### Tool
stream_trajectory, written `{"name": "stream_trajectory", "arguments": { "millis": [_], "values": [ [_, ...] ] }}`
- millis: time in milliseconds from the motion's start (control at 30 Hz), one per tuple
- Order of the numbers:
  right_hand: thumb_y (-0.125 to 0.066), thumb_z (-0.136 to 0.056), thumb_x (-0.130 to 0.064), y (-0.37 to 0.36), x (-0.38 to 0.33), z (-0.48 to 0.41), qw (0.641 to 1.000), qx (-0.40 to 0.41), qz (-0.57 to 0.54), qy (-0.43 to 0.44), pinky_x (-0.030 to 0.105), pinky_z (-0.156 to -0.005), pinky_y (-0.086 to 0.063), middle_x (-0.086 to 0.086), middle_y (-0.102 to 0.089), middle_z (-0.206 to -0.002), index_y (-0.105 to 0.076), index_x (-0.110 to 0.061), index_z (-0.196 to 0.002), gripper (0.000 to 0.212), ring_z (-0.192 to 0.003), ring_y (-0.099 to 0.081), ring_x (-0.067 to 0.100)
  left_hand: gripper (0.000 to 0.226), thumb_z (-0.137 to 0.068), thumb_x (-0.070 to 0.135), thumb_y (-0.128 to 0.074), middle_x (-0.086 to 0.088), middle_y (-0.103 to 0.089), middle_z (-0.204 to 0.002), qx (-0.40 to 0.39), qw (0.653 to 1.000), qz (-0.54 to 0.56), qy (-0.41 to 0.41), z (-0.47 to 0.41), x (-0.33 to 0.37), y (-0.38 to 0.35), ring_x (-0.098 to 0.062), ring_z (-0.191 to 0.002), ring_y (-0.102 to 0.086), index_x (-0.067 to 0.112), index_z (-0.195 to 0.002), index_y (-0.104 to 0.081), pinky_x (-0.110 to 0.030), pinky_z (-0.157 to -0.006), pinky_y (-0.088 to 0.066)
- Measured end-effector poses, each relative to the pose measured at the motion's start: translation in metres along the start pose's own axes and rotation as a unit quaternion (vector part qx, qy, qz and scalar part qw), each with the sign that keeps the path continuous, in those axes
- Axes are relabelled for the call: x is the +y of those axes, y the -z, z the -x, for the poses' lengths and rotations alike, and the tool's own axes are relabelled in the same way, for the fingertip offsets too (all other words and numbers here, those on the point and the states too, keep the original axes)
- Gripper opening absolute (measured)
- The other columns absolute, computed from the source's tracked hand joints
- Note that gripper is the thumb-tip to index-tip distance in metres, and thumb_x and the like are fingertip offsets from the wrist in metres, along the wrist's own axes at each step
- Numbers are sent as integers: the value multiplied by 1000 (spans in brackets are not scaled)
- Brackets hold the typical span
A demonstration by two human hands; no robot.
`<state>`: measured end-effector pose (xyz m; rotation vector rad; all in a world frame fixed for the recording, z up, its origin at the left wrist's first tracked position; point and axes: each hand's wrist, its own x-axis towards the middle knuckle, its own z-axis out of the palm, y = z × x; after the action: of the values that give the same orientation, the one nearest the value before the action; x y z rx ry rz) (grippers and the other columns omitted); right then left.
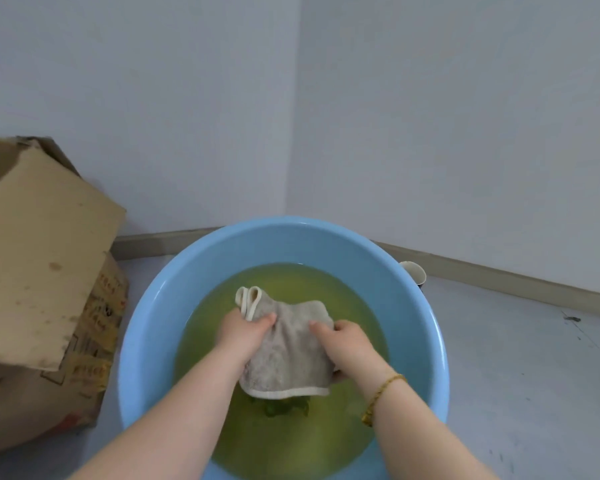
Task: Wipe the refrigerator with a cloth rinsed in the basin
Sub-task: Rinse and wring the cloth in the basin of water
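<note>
while both hands grip it, the cloth [288, 351] sits over the middle of the basin [146, 323], above yellowish-green water [291, 441]. can't tell if its lower hem touches the surface.

left hand [243, 332] clamps the cloth's left edge near the top corner: thumb pressed on the front, other fingers curled behind, out of sight. right hand [347, 344] clamps the right edge the same way, thumb on top, part of the fingers showing under the cloth lower down.

cloth is grey-beige with a pale hem. its top-left corner folds into two small loops just past the left hand. something dark green [284, 408] shows in the water just below the lower hem, too murky to tell what.

bracelet [381, 393] of gold-coloured beads on the right wrist.

basin is light blue, round, on a grey floor [516, 375] in a room corner. cardboard box [42, 271] stands just left of the basin, flap open and stained, printed side facing the basin. cup [414, 271] pokes out behind the basin's far-right rim, mostly hidden. baseboard [499, 275] runs along the foot of the white walls.
</note>
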<state>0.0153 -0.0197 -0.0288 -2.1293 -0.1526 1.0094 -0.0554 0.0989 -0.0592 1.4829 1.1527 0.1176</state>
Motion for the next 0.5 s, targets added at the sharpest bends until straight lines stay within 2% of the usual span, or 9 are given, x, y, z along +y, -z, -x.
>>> {"name": "stream_trajectory", "arguments": {
  "millis": [67,133,167,267,400,500],
  "values": [
    [-45,-91,-37,-15,6,-9,989,34,144,18,37,-74,-54,8,-59,-96,-53,-9,-101,30,-95,-59,29,24,-87,30,-56,-7,-57,-77,4,992,-128,-18,-8,-15,-1,-20,-64,-52,7,-94,-56,-29,-58,-43],
    [-46,-91,-34,-24,10,-14,964,52,260,34,28,-65,-48,1,-52,-75,-47,-14,-81,23,-83,-57,26,22,-89,32,-53,-2,-49,-70,16,975,-218,-27,-12,-25,-1,-17,-60,-47,10,-92,-51,-25,-50,-34],
    [-47,-91,-32,-27,11,-16,951,58,301,40,26,-65,-45,-2,-49,-72,-44,-15,-77,22,-81,-55,24,22,-89,33,-52,-1,-47,-70,23,967,-253,-29,-12,-28,-2,-17,-62,-47,11,-92,-49,-26,-50,-32],
    [-45,-93,-22,-38,18,-24,927,71,365,49,27,-72,-43,5,-61,-97,-50,-16,-90,8,-98,-60,25,22,-90,35,-50,2,-46,-70,36,950,-308,-34,-14,-35,-4,-19,-69,-50,14,-92,-43,-26,-50,-32],
    [-43,-93,-14,-47,27,-34,914,92,392,43,30,-83,-46,7,-60,-118,-53,-10,-116,25,-109,-58,25,19,-91,31,-49,1,-51,-81,22,941,-336,-28,-14,-40,-5,-20,-75,-52,17,-102,-41,-27,-56,-37],
    [-42,-93,-11,-45,29,-35,925,75,371,39,30,-86,-46,9,-59,-121,-54,-9,-117,27,-111,-57,26,13,-92,26,-48,0,-52,-80,-3,958,-288,-6,-16,-42,-6,-20,-75,-51,15,-98,-51,-26,-58,-36]
  ]
}}
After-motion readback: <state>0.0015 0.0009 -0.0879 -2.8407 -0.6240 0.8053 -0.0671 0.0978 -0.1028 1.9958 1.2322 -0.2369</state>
